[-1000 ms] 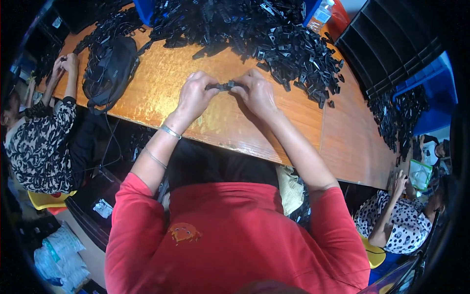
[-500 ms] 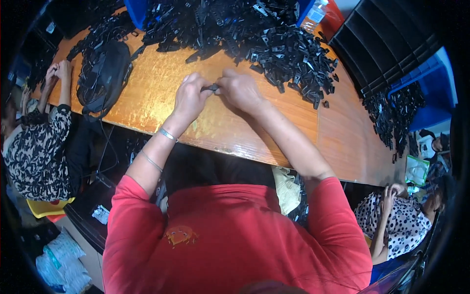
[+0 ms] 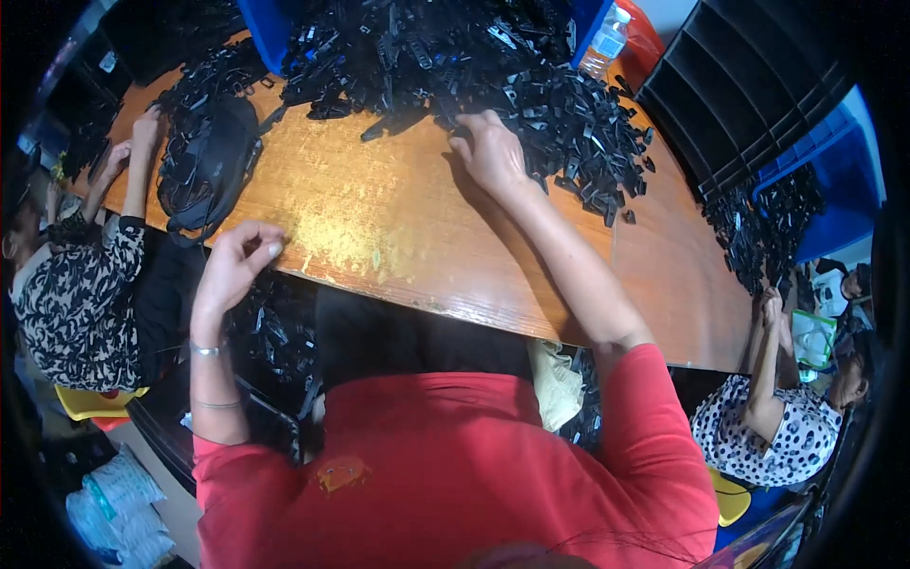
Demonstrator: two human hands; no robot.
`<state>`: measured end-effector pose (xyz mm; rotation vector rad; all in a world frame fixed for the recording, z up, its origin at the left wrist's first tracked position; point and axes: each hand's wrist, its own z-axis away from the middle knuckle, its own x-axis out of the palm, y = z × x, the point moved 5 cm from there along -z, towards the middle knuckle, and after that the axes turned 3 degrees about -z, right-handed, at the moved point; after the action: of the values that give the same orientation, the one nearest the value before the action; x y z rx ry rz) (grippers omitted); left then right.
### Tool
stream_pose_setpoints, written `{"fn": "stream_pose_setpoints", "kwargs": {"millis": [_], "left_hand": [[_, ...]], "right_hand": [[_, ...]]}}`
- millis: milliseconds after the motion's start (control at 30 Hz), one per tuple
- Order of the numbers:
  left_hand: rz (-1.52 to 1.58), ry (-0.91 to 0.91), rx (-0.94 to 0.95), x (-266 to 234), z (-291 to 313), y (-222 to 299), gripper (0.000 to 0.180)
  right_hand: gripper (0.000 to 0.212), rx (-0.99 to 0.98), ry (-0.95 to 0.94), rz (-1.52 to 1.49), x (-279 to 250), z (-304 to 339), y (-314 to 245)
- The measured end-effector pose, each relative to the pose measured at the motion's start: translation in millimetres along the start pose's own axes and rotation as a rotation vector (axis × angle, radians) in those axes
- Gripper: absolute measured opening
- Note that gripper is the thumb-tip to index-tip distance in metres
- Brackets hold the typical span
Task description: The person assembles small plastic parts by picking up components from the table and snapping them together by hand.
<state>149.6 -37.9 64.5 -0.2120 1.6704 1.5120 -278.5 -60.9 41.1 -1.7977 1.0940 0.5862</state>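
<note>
My left hand (image 3: 239, 264) hangs at the table's front left edge, above dark parts lying below it. Its fingers are loosely curled, the thumb and forefinger stand apart, and nothing shows between them. Out over the table, my right hand (image 3: 493, 155) reaches to the near edge of a big pile of small black plastic clip-like parts (image 3: 559, 104). Its thumb is spread from the fingers, whose tips are beside the parts; I see nothing held. Bare wooden tabletop (image 3: 379, 209) lies between my hands.
A black bag (image 3: 210, 166) with a strap lies on the left of the table. Blue bin walls (image 3: 263, 36) and a clear bottle (image 3: 605, 43) stand at the back. Black ribbed panel (image 3: 739, 81) on the right. Co-workers sit left (image 3: 81, 294) and right (image 3: 768, 427).
My hands were together over the table with a small black part between them. They have parted: the left moved down to the table edge without it, the right forward to the pile.
</note>
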Motion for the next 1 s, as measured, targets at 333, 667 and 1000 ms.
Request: {"fn": "stream_pose_setpoints", "kwargs": {"millis": [333,667,1000], "left_hand": [[-0.024,-0.012,0.132,53.4,-27.4,27.8,0.018],[-0.15,0.188,0.405,97.5,-104.4,101.6,0.022],[-0.601,0.212,0.631,158.1,-169.1,139.8,0.029]], "right_hand": [[0.041,0.001,-0.229,0.201,32.9,-4.8,-13.8],[0.029,-0.037,-0.144,-0.169,-20.6,56.2,-8.5],[0.025,-0.068,-0.28,-0.032,-25.9,69.7,-17.4]]}}
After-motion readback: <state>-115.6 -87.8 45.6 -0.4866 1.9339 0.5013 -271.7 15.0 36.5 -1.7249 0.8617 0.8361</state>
